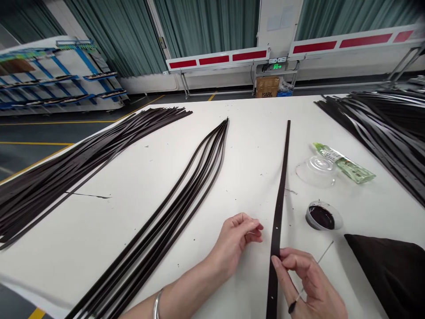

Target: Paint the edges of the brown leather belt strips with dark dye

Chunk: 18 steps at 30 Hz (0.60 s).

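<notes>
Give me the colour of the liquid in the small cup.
The liquid is near-black dark brown; it shows best in the head view.

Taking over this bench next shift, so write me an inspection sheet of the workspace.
surface: white table, flecked with small dark specks.
job's things: right hand pinches a holed dark strap and holds a thin rod; a small dish of dark liquid sits nearby.
clutter: three bundles of dark straps, a clear plastic lid, a green-labelled bottle, a black cloth.
grippers: left hand beside the strap, holding nothing.
cables: nothing seen.
surroundings: green curtains, blue rack, cardboard box.
</notes>
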Each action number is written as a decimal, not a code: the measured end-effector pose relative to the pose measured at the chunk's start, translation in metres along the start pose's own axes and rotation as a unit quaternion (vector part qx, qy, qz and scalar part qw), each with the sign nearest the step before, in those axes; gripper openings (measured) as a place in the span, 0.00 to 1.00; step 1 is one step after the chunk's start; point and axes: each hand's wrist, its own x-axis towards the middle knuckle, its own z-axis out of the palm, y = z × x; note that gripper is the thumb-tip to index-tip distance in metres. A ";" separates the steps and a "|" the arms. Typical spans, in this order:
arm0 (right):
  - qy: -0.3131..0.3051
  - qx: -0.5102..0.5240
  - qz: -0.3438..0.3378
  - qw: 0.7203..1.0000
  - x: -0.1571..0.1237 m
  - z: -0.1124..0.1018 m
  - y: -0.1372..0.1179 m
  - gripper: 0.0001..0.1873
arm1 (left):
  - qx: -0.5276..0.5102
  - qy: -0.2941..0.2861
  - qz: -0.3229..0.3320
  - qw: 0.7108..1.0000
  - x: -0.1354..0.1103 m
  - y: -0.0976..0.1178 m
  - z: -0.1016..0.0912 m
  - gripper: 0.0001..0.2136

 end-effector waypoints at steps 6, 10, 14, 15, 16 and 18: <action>-0.009 -0.116 -0.072 0.991 -0.001 0.006 0.001 0.06 | 0.220 -0.004 0.049 0.974 -0.010 -0.006 0.004 0.16; 0.001 -0.146 -0.217 0.965 -0.001 0.012 0.005 0.07 | 0.266 0.020 0.027 0.963 -0.009 -0.009 0.002 0.18; 0.007 -0.138 -0.257 0.956 0.002 0.016 0.006 0.08 | 0.235 0.020 0.001 0.972 -0.004 -0.006 -0.002 0.16; 0.005 -0.133 -0.256 0.958 0.001 0.017 0.006 0.07 | 0.210 0.020 -0.012 0.978 -0.003 -0.005 -0.002 0.16; 0.005 -0.127 -0.246 0.961 0.000 0.017 0.007 0.06 | 0.177 0.020 -0.027 0.984 -0.002 -0.004 -0.003 0.16; 0.009 -0.111 -0.207 0.972 -0.004 0.017 0.007 0.04 | 0.100 0.011 -0.059 0.993 0.000 -0.003 -0.003 0.16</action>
